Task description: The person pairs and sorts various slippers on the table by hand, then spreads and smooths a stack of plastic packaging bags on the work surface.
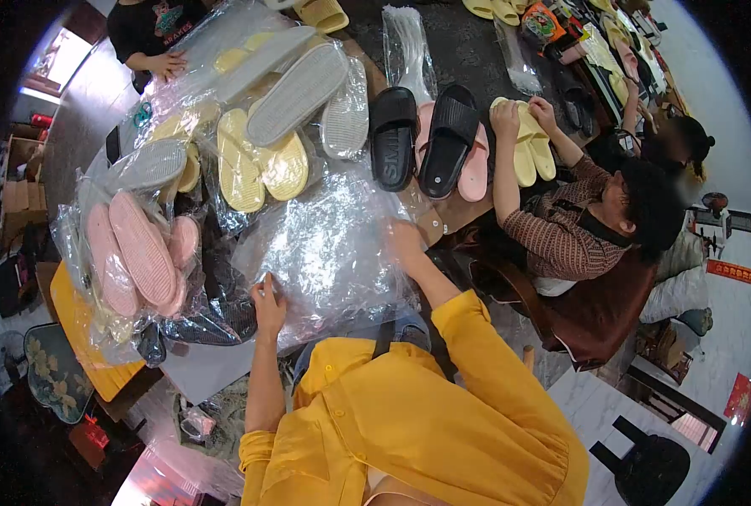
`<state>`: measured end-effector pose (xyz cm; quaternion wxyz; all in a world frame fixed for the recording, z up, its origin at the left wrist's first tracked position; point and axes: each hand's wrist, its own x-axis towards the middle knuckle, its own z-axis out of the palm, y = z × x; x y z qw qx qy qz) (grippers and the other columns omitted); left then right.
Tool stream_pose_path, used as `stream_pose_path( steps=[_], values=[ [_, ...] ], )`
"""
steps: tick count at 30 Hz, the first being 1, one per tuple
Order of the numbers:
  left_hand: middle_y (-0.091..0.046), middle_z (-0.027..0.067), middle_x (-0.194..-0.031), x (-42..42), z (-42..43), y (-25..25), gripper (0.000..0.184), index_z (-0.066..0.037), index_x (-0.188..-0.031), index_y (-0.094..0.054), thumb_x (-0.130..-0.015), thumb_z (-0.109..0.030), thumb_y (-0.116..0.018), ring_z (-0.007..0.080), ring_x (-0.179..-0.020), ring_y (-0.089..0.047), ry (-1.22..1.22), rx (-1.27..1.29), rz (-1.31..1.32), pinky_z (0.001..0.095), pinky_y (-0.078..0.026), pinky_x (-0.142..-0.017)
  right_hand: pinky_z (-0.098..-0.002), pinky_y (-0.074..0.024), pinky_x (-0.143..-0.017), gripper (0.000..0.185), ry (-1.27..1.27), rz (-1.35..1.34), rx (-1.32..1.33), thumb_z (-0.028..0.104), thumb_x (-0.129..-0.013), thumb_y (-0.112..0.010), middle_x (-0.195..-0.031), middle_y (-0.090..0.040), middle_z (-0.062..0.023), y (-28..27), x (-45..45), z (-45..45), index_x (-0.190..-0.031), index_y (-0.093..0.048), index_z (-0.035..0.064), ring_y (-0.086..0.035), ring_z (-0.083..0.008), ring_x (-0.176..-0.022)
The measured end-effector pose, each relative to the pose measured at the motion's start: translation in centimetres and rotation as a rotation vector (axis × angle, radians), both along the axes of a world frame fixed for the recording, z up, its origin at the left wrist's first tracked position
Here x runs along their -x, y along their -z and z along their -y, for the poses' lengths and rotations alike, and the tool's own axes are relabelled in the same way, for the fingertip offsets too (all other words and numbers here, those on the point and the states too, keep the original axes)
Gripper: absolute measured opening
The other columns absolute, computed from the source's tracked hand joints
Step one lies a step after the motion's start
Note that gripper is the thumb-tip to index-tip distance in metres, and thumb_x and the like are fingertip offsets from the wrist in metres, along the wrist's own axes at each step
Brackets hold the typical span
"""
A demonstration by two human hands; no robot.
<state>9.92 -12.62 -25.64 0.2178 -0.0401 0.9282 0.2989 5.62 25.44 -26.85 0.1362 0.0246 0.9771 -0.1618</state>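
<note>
Clear plastic bags [325,244] lie in a shiny, crinkled layer directly in front of a person wearing a yellow shirt [367,413]. The person's left hand [267,305] is at the lower left edge of the plastic, its fingers bent and close together; whether they grip a bag cannot be told. The right hand [405,242], blurred, is at the right edge, and the state of its fingers cannot be told. To the left, pink slippers [142,249] sit in clear wrapping. Just beyond the bags are wrapped yellow slippers [242,160] and black slides [449,139] overlapping pink slides [475,169]. At right, a seated co-worker [569,219] in a patterned top holds pale yellow slides [524,152] with both hands.
</note>
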Motion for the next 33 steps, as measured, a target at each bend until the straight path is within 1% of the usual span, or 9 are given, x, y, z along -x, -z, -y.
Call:
stream_pose_path(
  steps=[3, 4, 8, 11, 19, 24, 29, 32, 33],
  values=[
    [-0.032, 0.0252, -0.131, -0.1, 0.2, 0.2, 0.081, -0.014, -0.148, -0.029, -0.076, -0.001, -0.066, 0.0436, -0.115, -0.046, 0.004, -0.031, -0.021, 0.0431, -0.042, -0.097, -0.0488, -0.0512, -0.068, 0.032, 0.186, 0.011, 0.071, 0.022, -0.080, -0.066, -0.086, -0.065, -0.0195, -7.7, -2.7, -1.2, -0.103, -0.053, 0.0020, -0.065, -0.0388, -0.082],
    [-0.032, 0.0251, -0.131, -0.2, 0.2, 0.3, 0.081, -0.014, -0.148, -0.029, -0.076, 0.000, -0.066, 0.0434, -0.115, -0.046, 0.007, -0.048, -0.032, 0.0430, -0.043, -0.097, -0.0499, -0.0503, -0.070, 0.035, 0.254, -0.031, 0.124, 0.024, -0.081, -0.067, -0.088, -0.065, -0.0207, -8.7, -4.0, -1.9, -0.103, -0.051, 0.0023, -0.064, -0.0405, -0.084],
    [-0.033, 0.0248, -0.129, -0.4, 0.3, 0.9, 0.082, -0.013, -0.147, -0.030, -0.075, 0.000, -0.067, 0.0427, -0.113, -0.047, 0.049, -0.001, -0.124, 0.0426, -0.043, -0.096, -0.0491, -0.0501, -0.069, 0.035, 0.500, -0.182, 0.130, 0.027, -0.083, -0.068, -0.089, -0.065, -0.0218, -9.0, -9.9, -4.1, -0.104, -0.050, 0.0053, -0.063, -0.0425, -0.084],
    [-0.033, 0.0245, -0.129, -0.4, 0.4, 1.0, 0.081, -0.013, -0.147, -0.030, -0.075, 0.000, -0.066, 0.0422, -0.112, -0.047, 0.055, -0.001, -0.129, 0.0422, -0.043, -0.095, -0.0494, -0.0502, -0.070, 0.035, 0.593, -0.027, 0.006, 0.026, -0.083, -0.068, -0.094, -0.065, -0.0221, -8.2, -11.8, -5.2, -0.104, -0.049, 0.0042, -0.063, -0.0427, -0.085],
    [-0.031, 0.0254, -0.132, -0.3, 0.2, 0.1, 0.079, -0.013, -0.148, -0.029, -0.078, -0.001, -0.065, 0.0425, -0.113, -0.046, 0.044, 0.007, -0.064, 0.0406, -0.045, -0.093, -0.0519, -0.0503, -0.066, 0.037, 0.405, -0.034, -0.038, 0.021, -0.082, -0.069, -0.097, -0.063, -0.0218, -6.3, -7.3, -3.8, -0.106, -0.046, 0.0040, -0.063, -0.0439, -0.084],
    [-0.033, 0.0245, -0.129, -0.3, 0.7, 0.9, 0.081, -0.015, -0.148, -0.031, -0.076, -0.003, -0.066, 0.0425, -0.116, -0.045, 0.022, -0.027, -0.046, 0.0425, -0.041, -0.099, -0.0506, -0.0508, -0.065, 0.038, 0.299, -0.156, -0.070, 0.017, -0.078, -0.072, -0.095, -0.061, -0.0196, -5.2, -2.7, -3.3, -0.105, -0.049, 0.0048, -0.063, -0.0415, -0.081],
    [-0.034, 0.0246, -0.131, -0.5, 0.5, 1.0, 0.079, -0.016, -0.147, -0.032, -0.076, -0.004, -0.065, 0.0435, -0.119, -0.044, 0.004, -0.005, -0.072, 0.0430, -0.041, -0.101, -0.0451, -0.0467, -0.082, 0.041, 0.191, -0.309, -0.112, 0.022, -0.076, -0.074, -0.103, -0.055, -0.0198, -2.7, 0.4, -3.6, -0.105, -0.056, -0.0010, -0.056, -0.0383, -0.098],
    [-0.034, 0.0236, -0.131, -0.3, 0.0, 0.0, 0.078, -0.016, -0.146, -0.032, -0.077, -0.004, -0.064, 0.0432, -0.119, -0.045, -0.008, -0.012, -0.076, 0.0433, -0.041, -0.100, -0.0453, -0.0468, -0.081, 0.039, 0.223, -0.207, -0.080, 0.023, -0.079, -0.071, -0.103, -0.054, -0.0197, -2.3, 1.2, -3.5, -0.105, -0.056, -0.0019, -0.055, -0.0398, -0.097],
    [-0.034, 0.0223, -0.131, -0.2, -0.2, -0.2, 0.077, -0.017, -0.146, -0.033, -0.077, -0.004, -0.064, 0.0426, -0.117, -0.047, -0.019, 0.014, -0.051, 0.0432, -0.043, -0.099, -0.0421, -0.0473, -0.082, 0.038, 0.208, -0.261, -0.025, 0.024, -0.084, -0.067, -0.102, -0.057, -0.0191, -1.4, 0.9, -4.0, -0.109, -0.056, -0.0037, -0.058, -0.0359, -0.093]
  ],
)
